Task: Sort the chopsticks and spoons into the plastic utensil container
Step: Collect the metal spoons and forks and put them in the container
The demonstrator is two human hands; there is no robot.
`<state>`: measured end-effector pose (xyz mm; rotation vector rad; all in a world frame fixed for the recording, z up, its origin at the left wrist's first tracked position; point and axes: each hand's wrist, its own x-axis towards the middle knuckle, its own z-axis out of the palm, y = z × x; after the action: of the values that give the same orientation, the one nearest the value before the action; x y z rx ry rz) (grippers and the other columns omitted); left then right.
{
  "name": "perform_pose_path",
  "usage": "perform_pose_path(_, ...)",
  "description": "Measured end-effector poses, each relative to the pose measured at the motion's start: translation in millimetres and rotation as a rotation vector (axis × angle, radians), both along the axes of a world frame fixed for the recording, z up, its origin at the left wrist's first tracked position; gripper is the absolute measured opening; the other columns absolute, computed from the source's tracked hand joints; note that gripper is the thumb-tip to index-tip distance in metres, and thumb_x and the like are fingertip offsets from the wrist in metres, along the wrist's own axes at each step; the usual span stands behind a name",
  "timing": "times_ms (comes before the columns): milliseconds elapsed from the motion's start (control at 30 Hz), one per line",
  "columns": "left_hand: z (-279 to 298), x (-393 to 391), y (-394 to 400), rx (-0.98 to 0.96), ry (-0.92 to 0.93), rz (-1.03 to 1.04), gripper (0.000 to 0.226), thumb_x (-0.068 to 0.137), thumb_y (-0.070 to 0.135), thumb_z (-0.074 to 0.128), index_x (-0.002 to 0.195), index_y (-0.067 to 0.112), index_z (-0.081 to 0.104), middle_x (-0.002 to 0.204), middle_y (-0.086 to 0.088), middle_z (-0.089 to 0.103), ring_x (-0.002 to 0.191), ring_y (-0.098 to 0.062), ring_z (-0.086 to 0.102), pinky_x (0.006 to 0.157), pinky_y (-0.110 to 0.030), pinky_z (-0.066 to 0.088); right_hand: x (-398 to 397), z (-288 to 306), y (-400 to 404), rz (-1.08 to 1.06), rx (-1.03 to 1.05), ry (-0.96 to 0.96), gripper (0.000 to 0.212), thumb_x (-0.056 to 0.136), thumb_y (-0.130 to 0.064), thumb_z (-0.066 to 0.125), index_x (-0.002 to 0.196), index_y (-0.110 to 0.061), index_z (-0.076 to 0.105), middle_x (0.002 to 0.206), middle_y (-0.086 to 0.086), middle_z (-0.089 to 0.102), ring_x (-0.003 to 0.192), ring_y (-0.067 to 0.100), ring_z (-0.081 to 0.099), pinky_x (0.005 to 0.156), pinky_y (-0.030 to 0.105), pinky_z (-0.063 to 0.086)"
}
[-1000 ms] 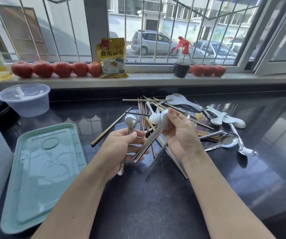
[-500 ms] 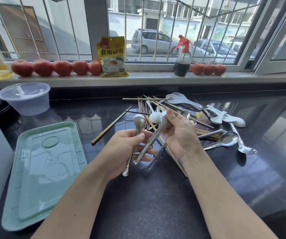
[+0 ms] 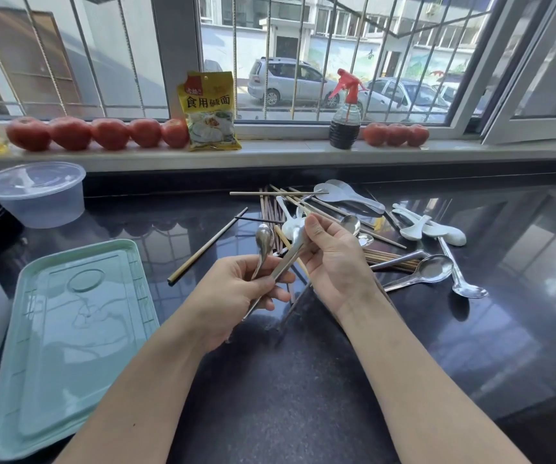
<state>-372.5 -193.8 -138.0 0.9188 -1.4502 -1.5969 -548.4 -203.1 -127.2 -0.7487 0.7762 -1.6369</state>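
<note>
Nearest, along the counter's point(image 3: 303, 413) left edge, lies a pale green tray point(image 3: 69, 329), flat and shallow, with moulded ridges. Above the middle of the counter, the left hand point(image 3: 233, 296) curls its fingers round the handle of a steel spoon point(image 3: 264, 242), bowl up and shiny. The right hand point(image 3: 336, 266) pinches a second spoon point(image 3: 290, 259) near its bowl; its long handle slants down across the left fingers. Behind and right of the hands the pile lies toward the back edge: chopsticks point(image 3: 269, 209), wooden, dark and pale, crossed loosely, one point(image 3: 208, 251) apart to the left; steel spoons point(image 3: 434, 269) on the right, white ones point(image 3: 427, 227) beyond them. A clear tub point(image 3: 35, 195) stands at the back left corner. On the sill point(image 3: 286, 152) sit tomatoes point(image 3: 109, 133), a yellow packet point(image 3: 211, 112) and a spray bottle point(image 3: 345, 118).
</note>
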Motion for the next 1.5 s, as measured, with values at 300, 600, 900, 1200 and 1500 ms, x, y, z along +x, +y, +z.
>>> perform_pose_path(300,-1,4,-4,-0.043,-0.088,0.107,0.031,0.098,-0.008,0.056,0.102,0.013,0.078,0.1,-0.007,0.079,0.078,-0.019,0.075,0.059,-0.023,0.056,-3,1,1,-0.133,0.088,0.188,0.028,0.102,-0.034,0.056,0.11,-0.008,0.064,0.08,0.0,0.069,0.071,0.012,0.067,0.07,0.027,0.057)
perform_pose_path(600,0,0,6,-0.638,-0.601,0.475,0.045,0.094,-0.01,0.051,0.111,0.022,0.078,0.081,0.009,0.071,0.07,0.013,0.059,0.061,-0.003,0.04,-16,-1,-5,-0.318,0.157,0.226,0.032,0.106,-0.032,0.046,0.1,-0.014,0.071,0.089,0.003,0.07,0.073,0.012,0.071,0.07,0.028,0.057)
perform_pose_path(900,2,2,5,-0.618,-0.719,0.508,0.035,0.09,-0.01,0.055,0.104,0.014,0.076,0.075,0.0,0.067,0.06,-0.007,0.05,0.059,-0.029,0.043,-111,47,-45,-0.688,0.411,1.124,0.02,0.09,-0.013,0.053,0.083,-0.019,0.071,0.091,0.004,0.074,0.082,0.026,0.066,0.078,0.038,0.056)
perform_pose_path(1200,-4,2,0,-0.599,-0.73,0.567,0.041,0.088,-0.011,0.053,0.107,0.017,0.075,0.083,0.002,0.069,0.077,-0.013,0.053,0.062,-0.013,0.034,-121,26,-82,-0.262,0.676,1.617,0.031,0.089,-0.039,0.068,0.093,-0.009,0.069,0.092,0.009,0.07,0.087,0.029,0.067,0.079,0.037,0.058)
perform_pose_path(1500,-2,2,-1,-0.629,-0.559,0.669,0.032,0.097,-0.004,0.053,0.102,0.018,0.075,0.073,0.008,0.066,0.064,-0.006,0.058,0.061,-0.005,0.04,-146,41,-91,-0.771,0.327,1.397,0.021,0.094,-0.031,0.062,0.081,-0.015,0.068,0.088,0.004,0.068,0.089,0.027,0.059,0.075,0.03,0.04)
